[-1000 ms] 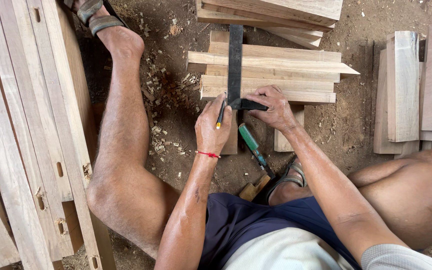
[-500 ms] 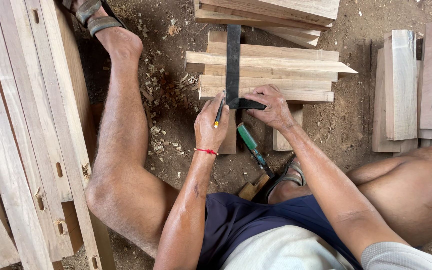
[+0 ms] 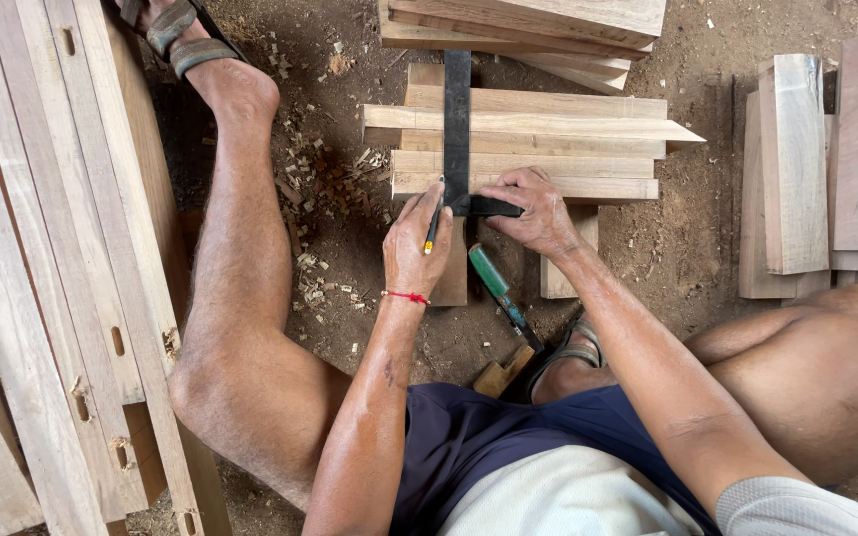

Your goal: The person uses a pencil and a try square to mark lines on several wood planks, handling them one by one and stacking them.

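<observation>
On four slats [image 3: 528, 159], two hands [image 3: 414, 248] steady one square [image 3: 457, 119].

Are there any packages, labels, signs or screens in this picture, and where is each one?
None in view: no package, label, sign or screen.
There are only bare wood boards, a black square held by the right hand, a pencil in the left hand, and a green-handled chisel on the dirt floor.

left hand [image 3: 417, 248]: fingers curled, pinching | right hand [image 3: 533, 210]: fingers spread, pressing down | forearms converging
</observation>
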